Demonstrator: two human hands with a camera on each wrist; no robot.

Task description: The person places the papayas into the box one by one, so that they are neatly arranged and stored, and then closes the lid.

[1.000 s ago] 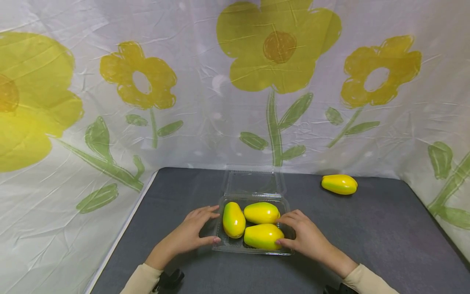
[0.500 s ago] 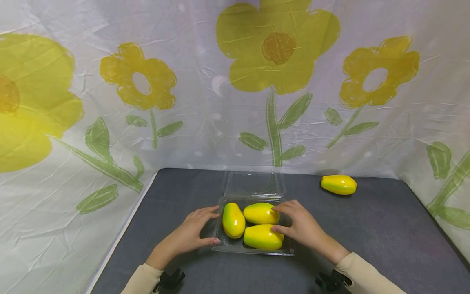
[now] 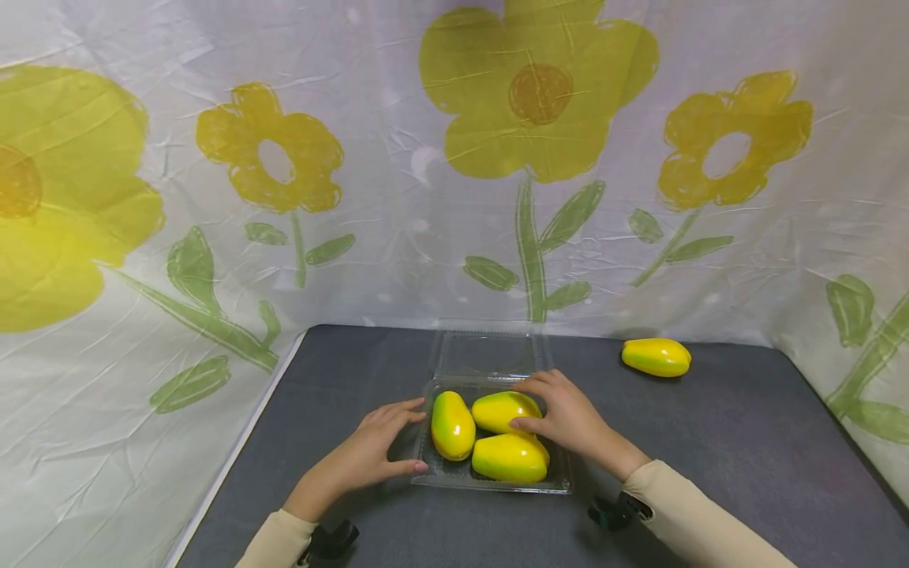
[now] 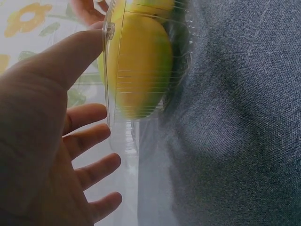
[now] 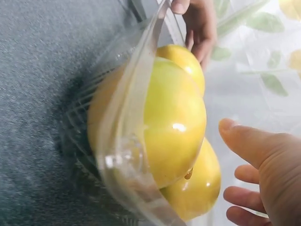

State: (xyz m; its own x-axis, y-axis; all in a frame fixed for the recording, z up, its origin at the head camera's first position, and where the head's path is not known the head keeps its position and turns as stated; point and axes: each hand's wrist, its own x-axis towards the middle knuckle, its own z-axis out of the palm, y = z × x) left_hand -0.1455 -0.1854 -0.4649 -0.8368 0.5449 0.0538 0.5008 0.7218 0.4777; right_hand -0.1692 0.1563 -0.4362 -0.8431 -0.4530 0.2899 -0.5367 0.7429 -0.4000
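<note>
Holding the left hand at the left edge of the clear container with fingers spread apart, leaving thumb contact unclear. Hovering with the right hand by the back right fruit, fingers apart too — showing a gap only in the right wrist view. Seeing three yellow fruits inside — and, from the head view alone, a fourth fruit on the surface.

4 ylw fruits, 1 clr box, 2 hands, 1 tbl
</note>
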